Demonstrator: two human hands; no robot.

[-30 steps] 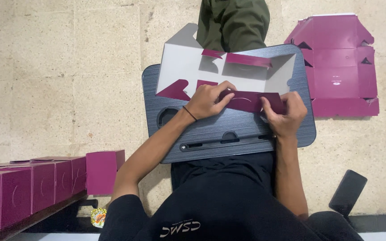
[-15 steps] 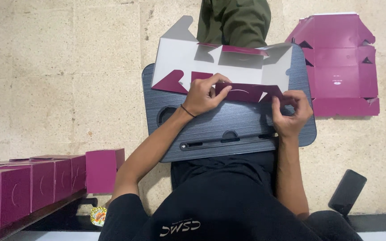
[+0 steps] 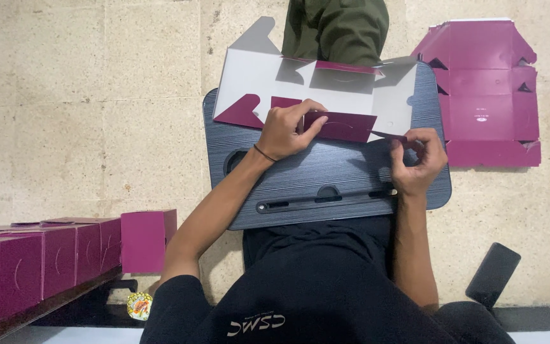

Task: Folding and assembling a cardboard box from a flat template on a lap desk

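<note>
A flat cardboard box blank (image 3: 259, 79), white inside and maroon outside, lies partly folded on a dark grey lap tray (image 3: 326, 178). My left hand (image 3: 284, 130) presses down on a folded maroon flap (image 3: 342, 125) near the tray's middle. My right hand (image 3: 418, 159) pinches a thin maroon tab at the blank's right corner. Both my forearms reach up from my black shirt at the bottom of the view.
A stack of flat maroon box blanks (image 3: 485, 95) lies on the tiled floor at the right. Several folded maroon boxes (image 3: 65, 248) stand in a row at the lower left. A dark phone (image 3: 493, 275) lies at the lower right. Another person's olive trouser leg (image 3: 338, 28) is beyond the tray.
The blank's far flaps have been lifted and it has shifted up on the tray. My right hand moved right and down to the corner tab. My left hand stayed on the maroon flap.
</note>
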